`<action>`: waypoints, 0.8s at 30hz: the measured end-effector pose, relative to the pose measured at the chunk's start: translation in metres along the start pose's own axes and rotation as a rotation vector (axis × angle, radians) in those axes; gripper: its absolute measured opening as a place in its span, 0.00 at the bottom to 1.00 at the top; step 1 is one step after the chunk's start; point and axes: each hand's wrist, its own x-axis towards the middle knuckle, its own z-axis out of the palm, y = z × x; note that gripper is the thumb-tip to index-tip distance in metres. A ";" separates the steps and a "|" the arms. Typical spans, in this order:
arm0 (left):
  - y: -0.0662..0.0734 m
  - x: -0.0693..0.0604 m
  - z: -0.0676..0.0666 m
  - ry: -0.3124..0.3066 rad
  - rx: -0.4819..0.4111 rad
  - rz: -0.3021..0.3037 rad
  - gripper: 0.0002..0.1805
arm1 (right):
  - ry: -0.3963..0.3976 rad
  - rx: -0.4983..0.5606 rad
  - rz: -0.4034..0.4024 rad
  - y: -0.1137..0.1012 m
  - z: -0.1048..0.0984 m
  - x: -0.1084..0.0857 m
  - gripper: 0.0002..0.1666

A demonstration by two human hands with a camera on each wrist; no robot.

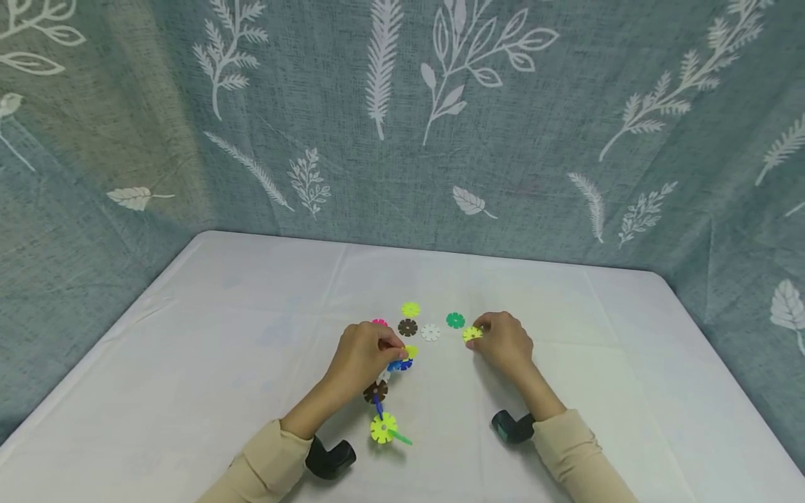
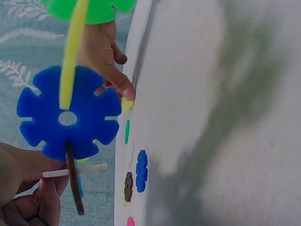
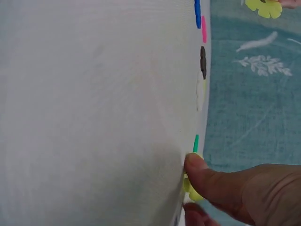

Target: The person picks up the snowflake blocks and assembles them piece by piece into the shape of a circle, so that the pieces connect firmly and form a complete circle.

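The left hand (image 1: 363, 358) pinches a yellow notched disc (image 1: 411, 351) at one end of a chain of joined discs. Blue, white and brown discs (image 1: 375, 392) follow, then a yellow disc (image 1: 383, 427) with a green one (image 1: 400, 437) at the near end. In the left wrist view a large blue disc (image 2: 84, 122) of the chain hides part of the fingers. The right hand (image 1: 505, 344) holds a single yellow disc (image 1: 472, 334) between thumb and fingers at the table surface, beside a green disc (image 1: 455, 321); the right wrist view shows the thumb on that yellow disc (image 3: 192, 188).
Loose discs lie between the hands and beyond: yellow (image 1: 411, 309), dark brown (image 1: 407, 327), white (image 1: 430, 332) and pink (image 1: 379, 323). Black devices (image 1: 331, 459) are at both wrists. A patterned curtain (image 1: 402, 175) stands behind the white-covered table (image 1: 189, 349).
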 end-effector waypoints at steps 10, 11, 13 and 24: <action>0.003 0.000 -0.001 0.023 0.030 0.044 0.05 | -0.075 0.350 -0.120 -0.019 -0.001 -0.008 0.06; 0.003 0.000 0.000 0.026 0.036 0.051 0.05 | -0.110 0.417 -0.111 -0.022 -0.002 -0.010 0.06; 0.003 0.000 0.001 0.029 0.046 0.068 0.05 | -0.173 0.538 -0.091 -0.028 -0.003 -0.014 0.07; 0.007 -0.001 0.003 0.084 0.082 0.148 0.05 | -0.285 0.668 -0.031 -0.048 -0.005 -0.025 0.09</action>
